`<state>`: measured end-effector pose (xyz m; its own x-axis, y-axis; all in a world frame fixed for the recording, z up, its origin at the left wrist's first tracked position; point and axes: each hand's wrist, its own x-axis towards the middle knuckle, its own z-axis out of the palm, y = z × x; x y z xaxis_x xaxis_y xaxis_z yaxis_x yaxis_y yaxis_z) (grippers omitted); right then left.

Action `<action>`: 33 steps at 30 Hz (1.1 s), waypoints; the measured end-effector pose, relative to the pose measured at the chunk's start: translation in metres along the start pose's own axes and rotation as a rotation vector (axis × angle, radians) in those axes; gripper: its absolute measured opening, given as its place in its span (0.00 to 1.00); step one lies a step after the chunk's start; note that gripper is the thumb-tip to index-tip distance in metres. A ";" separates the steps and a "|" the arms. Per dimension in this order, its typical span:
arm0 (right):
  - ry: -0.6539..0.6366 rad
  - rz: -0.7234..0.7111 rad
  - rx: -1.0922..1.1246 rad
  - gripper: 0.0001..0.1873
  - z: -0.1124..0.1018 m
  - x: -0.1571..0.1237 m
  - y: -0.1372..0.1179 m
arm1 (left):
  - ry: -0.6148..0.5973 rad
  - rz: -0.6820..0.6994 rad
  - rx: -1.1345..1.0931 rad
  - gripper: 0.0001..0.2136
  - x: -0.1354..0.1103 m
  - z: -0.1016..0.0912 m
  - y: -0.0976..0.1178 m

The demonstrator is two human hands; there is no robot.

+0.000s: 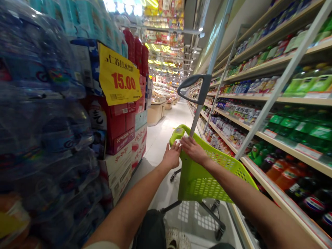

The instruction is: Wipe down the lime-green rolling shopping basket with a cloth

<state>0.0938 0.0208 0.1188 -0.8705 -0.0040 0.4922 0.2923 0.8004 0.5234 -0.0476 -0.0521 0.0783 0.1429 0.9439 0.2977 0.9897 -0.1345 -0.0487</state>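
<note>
Supermarket aisle. The left hand [171,156] is open, its fingertips against the rear rim of the green basket trolley [197,180]. The right hand [193,150] lies open and flat on the same rim, at the foot of the handle pole [196,119]. With neither hand gripping, the wheeled trolley could plausibly roll away or veer into the drinks shelf [280,144] just beside it.

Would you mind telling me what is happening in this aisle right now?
A person stands in a supermarket aisle with both hands on the near rim of a green trolley basket. The left hand touches its corner, fingers open; the right hand lies flat by the foot of the grey pull handle. Drink shelves line the right; wrapped water packs with a yellow price sign stack up on the left.
</note>
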 end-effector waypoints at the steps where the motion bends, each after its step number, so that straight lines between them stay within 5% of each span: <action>1: -0.022 -0.026 0.011 0.19 0.006 -0.006 -0.003 | 0.000 0.008 0.003 0.34 0.001 0.001 0.000; 5: -0.061 -0.013 0.015 0.21 -0.009 -0.004 0.015 | 0.053 0.015 0.010 0.32 0.004 0.004 0.002; 9: 0.031 0.167 -0.030 0.23 -0.037 0.011 0.039 | 0.095 0.021 -0.002 0.31 0.005 0.008 0.001; 17: -0.128 -0.126 -0.002 0.22 -0.010 -0.025 0.017 | 0.193 0.087 -0.018 0.29 0.001 0.011 -0.004; 23: 0.040 0.158 -0.125 0.23 -0.038 0.006 0.044 | 0.182 0.049 -0.033 0.30 0.008 0.015 -0.007; 29: -0.152 -0.103 -0.108 0.20 -0.017 -0.023 0.026 | 0.260 0.033 -0.073 0.29 0.007 0.022 -0.004; 33: -0.059 0.031 -0.151 0.21 -0.040 0.003 0.053 | 0.302 0.016 -0.106 0.28 0.008 0.025 -0.002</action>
<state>0.1226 0.0390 0.1756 -0.8806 0.0576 0.4703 0.3713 0.7005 0.6094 -0.0490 -0.0365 0.0567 0.1384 0.8110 0.5684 0.9802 -0.1943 0.0387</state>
